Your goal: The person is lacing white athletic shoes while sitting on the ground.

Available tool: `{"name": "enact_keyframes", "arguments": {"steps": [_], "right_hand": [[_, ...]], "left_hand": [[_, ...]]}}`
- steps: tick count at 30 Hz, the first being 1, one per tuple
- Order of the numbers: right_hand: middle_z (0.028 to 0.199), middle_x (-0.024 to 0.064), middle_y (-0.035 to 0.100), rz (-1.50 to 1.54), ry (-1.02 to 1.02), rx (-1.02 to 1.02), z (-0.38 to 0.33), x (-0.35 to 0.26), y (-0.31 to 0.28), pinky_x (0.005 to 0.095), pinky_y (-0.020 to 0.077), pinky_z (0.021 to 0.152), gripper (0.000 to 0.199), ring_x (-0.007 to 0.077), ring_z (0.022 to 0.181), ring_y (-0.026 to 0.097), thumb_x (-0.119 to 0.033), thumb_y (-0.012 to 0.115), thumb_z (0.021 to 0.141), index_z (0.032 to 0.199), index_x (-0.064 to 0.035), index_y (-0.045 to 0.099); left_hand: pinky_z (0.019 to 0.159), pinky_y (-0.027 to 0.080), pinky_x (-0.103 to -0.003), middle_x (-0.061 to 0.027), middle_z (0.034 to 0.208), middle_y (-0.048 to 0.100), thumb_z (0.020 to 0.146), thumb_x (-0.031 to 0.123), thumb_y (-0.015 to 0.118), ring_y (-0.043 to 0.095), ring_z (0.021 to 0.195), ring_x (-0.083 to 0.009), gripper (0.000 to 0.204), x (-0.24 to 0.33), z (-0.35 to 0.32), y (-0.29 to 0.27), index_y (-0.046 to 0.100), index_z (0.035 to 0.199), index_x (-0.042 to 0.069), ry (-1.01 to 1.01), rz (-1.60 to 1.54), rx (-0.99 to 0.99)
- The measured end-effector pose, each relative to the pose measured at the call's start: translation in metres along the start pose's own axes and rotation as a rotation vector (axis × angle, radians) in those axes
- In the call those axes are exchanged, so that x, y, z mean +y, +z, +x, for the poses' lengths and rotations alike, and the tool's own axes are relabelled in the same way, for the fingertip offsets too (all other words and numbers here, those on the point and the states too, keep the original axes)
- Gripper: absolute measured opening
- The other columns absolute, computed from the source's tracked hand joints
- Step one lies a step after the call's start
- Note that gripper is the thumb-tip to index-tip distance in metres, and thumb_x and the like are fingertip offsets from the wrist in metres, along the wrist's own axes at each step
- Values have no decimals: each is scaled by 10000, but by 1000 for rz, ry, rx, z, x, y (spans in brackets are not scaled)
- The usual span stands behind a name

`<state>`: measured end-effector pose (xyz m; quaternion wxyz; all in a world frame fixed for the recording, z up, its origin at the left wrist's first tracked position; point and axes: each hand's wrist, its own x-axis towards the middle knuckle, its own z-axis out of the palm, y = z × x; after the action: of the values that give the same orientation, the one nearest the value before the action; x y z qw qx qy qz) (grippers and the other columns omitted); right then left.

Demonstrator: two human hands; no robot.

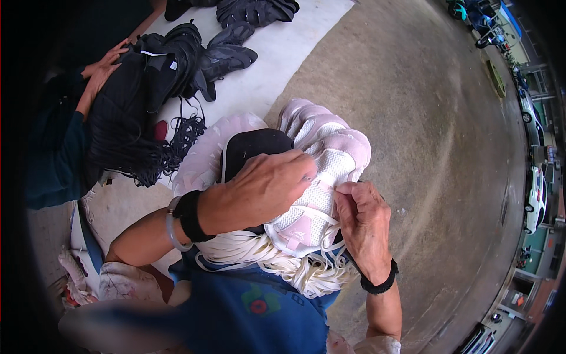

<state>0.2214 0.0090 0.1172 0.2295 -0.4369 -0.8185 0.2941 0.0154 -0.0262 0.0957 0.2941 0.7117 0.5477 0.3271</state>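
The white counter (309, 38) on the far left carries black shoe uppers (183, 56). Nearer me sits a stack of pink-and-white uppers (345, 147), cream laces (295, 268) bundled on its near side. My left hand (262, 187) curls over it, fingertips hidden, grip unclear; my right hand (364, 218) pinches its right side, thumb against forefinger.

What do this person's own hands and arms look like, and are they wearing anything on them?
Both are ungloved. The left hand has a wide black wristband and, above it, a thin pale bangle. The right hand has a dark band at its wrist. A pale, patterned sleeve shows near the left elbow.
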Motion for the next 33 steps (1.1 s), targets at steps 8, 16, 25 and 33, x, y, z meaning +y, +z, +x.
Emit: {"name": "enact_keyframes", "arguments": {"steps": [8,16,25,33], "right_hand": [[781,123,557,-14,30,-4,-1,1,4,329,468,602,103,243,645,576,35,658,837,929,1,626],[774,139,558,-43,-60,81,-6,11,14,362,489,576,124,294,641,597,6,677,831,930,-5,604],[760,122,549,-44,-117,111,-7,14,18,350,490,562,109,259,625,578,3,680,833,910,2,603],[758,120,524,-217,-209,120,-5,14,17,365,481,542,143,270,613,580,5,686,814,927,14,598]], "left_hand": [[637,481,-467,-170,885,558,831,52,657,599,789,-410,167,3,15,2,544,944,5,50,58,-124],[580,485,-427,-158,854,523,832,31,646,602,746,-384,161,3,18,0,526,937,11,145,133,-168],[552,463,-422,-155,828,501,842,-21,599,592,703,-364,111,-3,16,7,522,919,-1,233,104,-123],[544,456,-431,-162,824,478,833,-47,577,580,691,-366,119,-3,18,10,489,902,-6,209,107,-127]]}}
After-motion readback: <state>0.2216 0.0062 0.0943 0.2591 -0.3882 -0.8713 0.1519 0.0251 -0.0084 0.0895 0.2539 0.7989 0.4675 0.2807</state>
